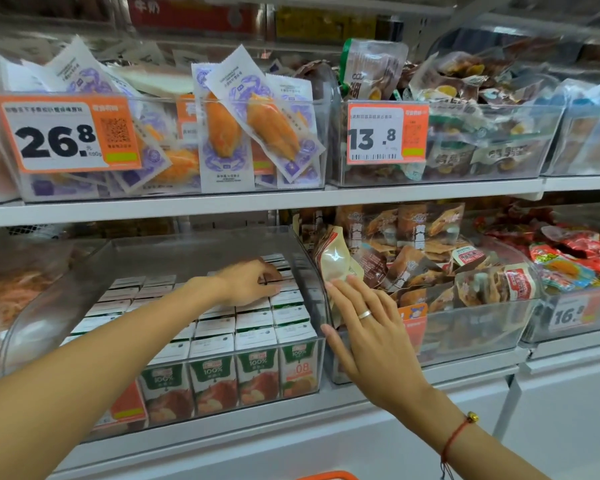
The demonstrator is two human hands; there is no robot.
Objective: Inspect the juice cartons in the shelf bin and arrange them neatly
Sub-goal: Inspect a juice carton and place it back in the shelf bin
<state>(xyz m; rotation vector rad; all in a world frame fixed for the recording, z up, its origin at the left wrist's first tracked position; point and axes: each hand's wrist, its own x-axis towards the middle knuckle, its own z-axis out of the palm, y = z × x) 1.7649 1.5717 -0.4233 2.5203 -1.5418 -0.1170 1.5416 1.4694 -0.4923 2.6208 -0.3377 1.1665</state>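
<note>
Several small juice cartons (253, 341) with white tops and green fruit-printed fronts stand in tight rows inside a clear plastic shelf bin (321, 299) on the lower shelf. My left hand (253, 282) reaches deep into the bin and its fingers curl onto the tops of cartons in the back right rows; what the fingertips hold is hidden. My right hand (368, 327), wearing a ring, lies flat with straight fingers against the bin's right outer wall, beside a tan snack pouch (336, 261).
Right of the juice bin, a clear bin (465, 334) holds brown snack packs, then one with red packs (575, 258). The upper shelf (257, 202) carries bins of crab-stick packets and egg snacks with orange price tags. An orange basket rim (329, 476) shows at the bottom.
</note>
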